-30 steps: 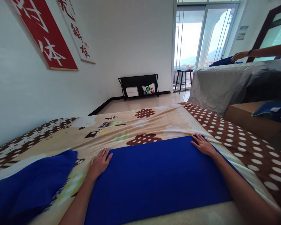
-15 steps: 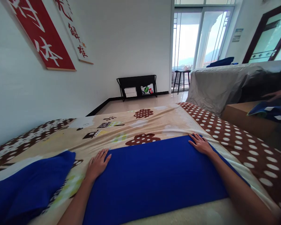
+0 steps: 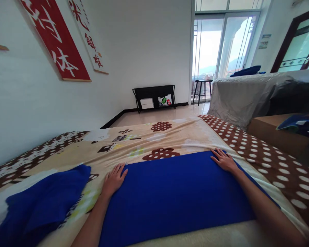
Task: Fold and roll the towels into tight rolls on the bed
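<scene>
A flat blue cloth lies spread across a patterned blanket on a bed. My left hand rests flat on the cloth's far left corner, fingers stretched out. My right hand lies flat on the far right corner, fingers apart. Neither hand grips anything; both press on the cloth's top edge.
A crumpled blue cloth lies at the left of the bed. To the right stand a wooden surface with another blue cloth, and a grey-covered table with a blue item on top. A black rack is by the far wall.
Another person's arm over the grey-covered table, then a hand by the blue cloth at the right, has gone from view. My hands stay on the cloth corners; the view shifted slightly.
</scene>
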Available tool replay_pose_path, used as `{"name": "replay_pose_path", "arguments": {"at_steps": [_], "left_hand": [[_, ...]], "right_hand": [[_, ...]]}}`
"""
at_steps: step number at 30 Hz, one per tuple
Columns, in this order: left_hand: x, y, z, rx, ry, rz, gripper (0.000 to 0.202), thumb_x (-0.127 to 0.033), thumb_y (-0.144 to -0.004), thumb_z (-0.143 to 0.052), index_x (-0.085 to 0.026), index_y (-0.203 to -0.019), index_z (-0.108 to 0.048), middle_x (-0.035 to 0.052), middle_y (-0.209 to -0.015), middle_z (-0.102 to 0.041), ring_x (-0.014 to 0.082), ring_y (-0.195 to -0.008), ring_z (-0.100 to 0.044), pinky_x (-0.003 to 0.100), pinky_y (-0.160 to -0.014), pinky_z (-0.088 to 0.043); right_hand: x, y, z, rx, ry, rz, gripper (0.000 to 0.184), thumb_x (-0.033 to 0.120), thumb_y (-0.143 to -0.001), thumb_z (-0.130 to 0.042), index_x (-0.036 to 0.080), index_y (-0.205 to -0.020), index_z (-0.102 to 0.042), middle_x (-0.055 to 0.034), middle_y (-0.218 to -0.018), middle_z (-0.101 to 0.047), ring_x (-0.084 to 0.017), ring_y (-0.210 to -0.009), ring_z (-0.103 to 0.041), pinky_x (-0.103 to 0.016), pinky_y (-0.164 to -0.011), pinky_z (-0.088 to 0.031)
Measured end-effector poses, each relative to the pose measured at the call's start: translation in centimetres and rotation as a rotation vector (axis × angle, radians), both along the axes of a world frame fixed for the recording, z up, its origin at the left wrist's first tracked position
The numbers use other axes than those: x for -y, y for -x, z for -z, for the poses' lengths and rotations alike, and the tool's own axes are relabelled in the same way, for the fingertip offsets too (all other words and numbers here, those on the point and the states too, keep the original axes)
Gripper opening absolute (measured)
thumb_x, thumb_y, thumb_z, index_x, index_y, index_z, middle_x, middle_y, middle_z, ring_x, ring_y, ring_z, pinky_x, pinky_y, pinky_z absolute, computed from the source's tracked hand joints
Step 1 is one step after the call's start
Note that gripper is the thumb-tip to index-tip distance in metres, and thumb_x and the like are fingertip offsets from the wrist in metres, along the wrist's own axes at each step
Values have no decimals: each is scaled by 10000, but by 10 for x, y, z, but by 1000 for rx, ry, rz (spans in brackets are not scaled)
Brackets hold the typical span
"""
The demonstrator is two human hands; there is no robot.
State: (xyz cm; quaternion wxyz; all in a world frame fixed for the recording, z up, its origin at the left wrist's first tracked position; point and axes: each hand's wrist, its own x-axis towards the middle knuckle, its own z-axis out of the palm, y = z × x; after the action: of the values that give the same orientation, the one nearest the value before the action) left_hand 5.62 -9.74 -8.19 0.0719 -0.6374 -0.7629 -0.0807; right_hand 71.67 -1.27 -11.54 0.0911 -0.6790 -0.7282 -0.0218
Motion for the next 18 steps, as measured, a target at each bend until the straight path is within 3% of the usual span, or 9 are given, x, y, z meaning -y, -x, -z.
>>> {"name": "replay_pose_path", "arguments": {"at_steps": [5, 8, 10, 12, 15, 18], "left_hand": [[7, -9, -10, -1, -26, 2, 544, -461, -999, -302, -251, -1492, -399, 57, -1587, -340, 229, -1476, -282, 493, -1184, -243], [12, -13, -18, 5, -26, 4, 531, -440, -995, -325, -235, -1474, -428, 71, -1571, -370, 235, -1457, -324, 491, -1170, -279], [17, -18, -25, 1, -30, 1, 523, -404, -992, -325, -200, -1456, -455, 105, -1558, -386, 267, -1448, -338, 551, -1168, -252], [20, -33, -33, -10, -46, 6, 524, -316, -987, -288, -126, -1442, -464, 164, -1549, -382, 311, -1453, -317, 634, -1165, -162], [17, -83, -41, -20, -56, 97, 548, -193, -951, -253, -79, -1454, -437, 182, -1571, -331, 304, -1478, -261, 621, -1181, -103], [3, -162, -39, -6, -19, 277, 574, -222, -941, -309, -175, -1510, -368, 77, -1611, -275, 204, -1497, -223, 443, -1207, -195]], "right_hand": [[13, 10, -15, -12, -59, -11, 630, 564, -967, -289, 271, -1518, -369, -79, -1609, -253, -277, -1489, -220, -541, -1182, -204], [24, 25, -31, -28, -144, -16, 618, 443, -975, -301, 156, -1518, -363, -146, -1624, -157, -313, -1508, -112, -588, -1187, -102], [32, 46, -41, -43, -184, -63, 606, 364, -980, -279, 108, -1527, -328, -156, -1631, -83, -294, -1518, -29, -573, -1195, -53], [38, 78, -48, -61, -178, -159, 590, 374, -989, -281, 139, -1527, -337, -129, -1634, -102, -259, -1520, -51, -524, -1208, -74], [43, 149, -52, -94, -110, -336, 583, 494, -997, -297, 237, -1516, -369, -75, -1619, -212, -218, -1501, -185, -454, -1199, -183], [47, 227, -49, -129, -40, -467, 582, 513, -1010, -257, 268, -1533, -331, -45, -1613, -235, -199, -1490, -225, -430, -1171, -254]]}}
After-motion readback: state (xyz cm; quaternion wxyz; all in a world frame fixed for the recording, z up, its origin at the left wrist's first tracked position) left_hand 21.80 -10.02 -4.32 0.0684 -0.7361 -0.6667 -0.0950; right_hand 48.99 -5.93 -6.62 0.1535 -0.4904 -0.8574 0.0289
